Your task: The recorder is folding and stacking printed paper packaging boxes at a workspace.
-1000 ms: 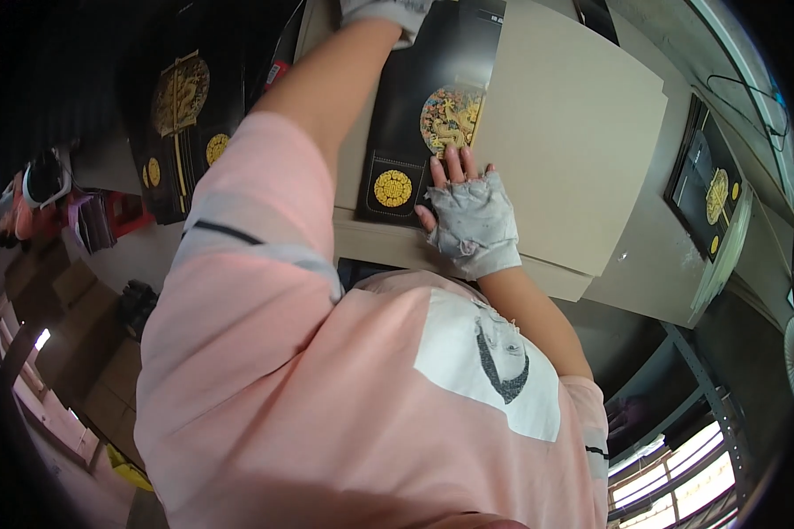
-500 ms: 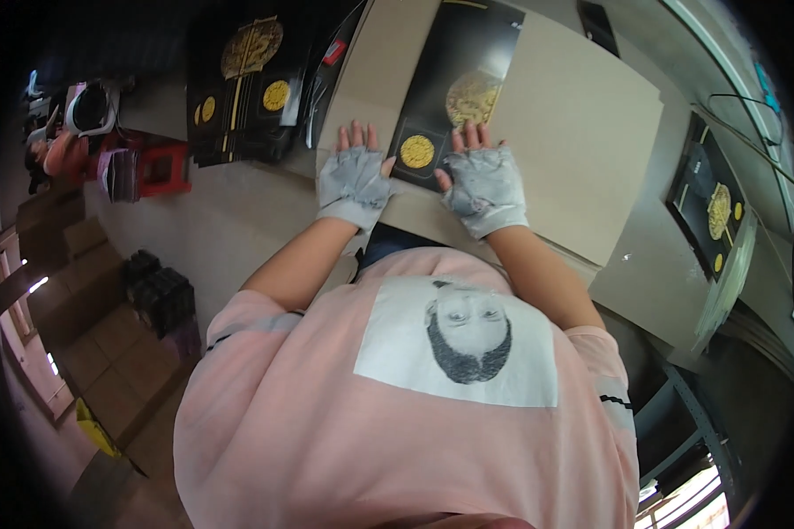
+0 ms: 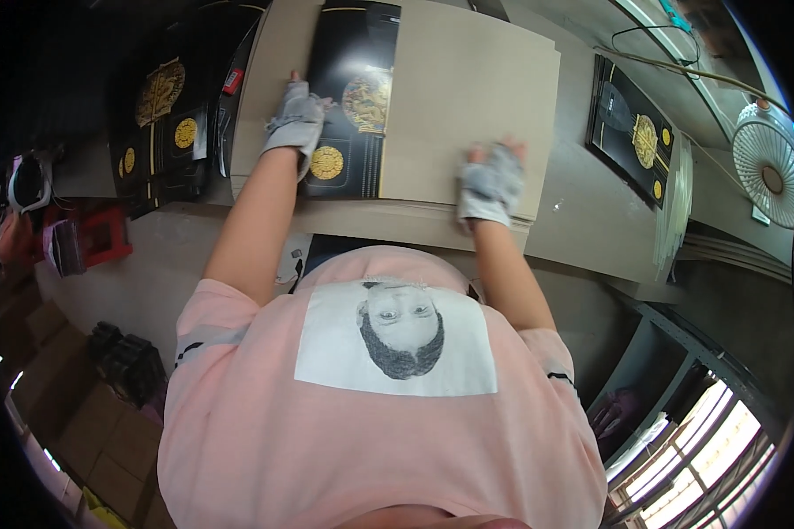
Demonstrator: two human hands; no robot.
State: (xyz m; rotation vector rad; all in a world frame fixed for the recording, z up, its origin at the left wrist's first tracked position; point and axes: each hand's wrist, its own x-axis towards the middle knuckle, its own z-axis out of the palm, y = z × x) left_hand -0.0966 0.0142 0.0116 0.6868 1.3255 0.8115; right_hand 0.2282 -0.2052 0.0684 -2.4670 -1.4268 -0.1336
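Note:
A long black printed card sheet [image 3: 355, 53] with gold round emblems lies on a stack of grey-beige boards [image 3: 468, 79]. My left hand [image 3: 298, 122], in a grey fingerless glove, rests side-on at the sheet's left edge. Its visible fingertips point away from me, and the other fingers are partly hidden. My right hand [image 3: 492, 183], gloved the same way and blurred by motion, is over the bare board to the right of the sheet, with its fingers apart and nothing in them.
Black-and-gold printed sheets [image 3: 163, 115] are piled at the left, beside a small red object [image 3: 232, 81]. More black printed pieces [image 3: 631, 132] lie at the right, near pale sheets [image 3: 673, 207]. A fan [image 3: 770, 159] and a cable [image 3: 706, 66] are beyond. A red stool [image 3: 106, 236] stands at far left.
My view has shifted, so the table appears further left. My right hand has left the black sheet and moved right over the board. My left hand has turned side-on at the sheet's left edge.

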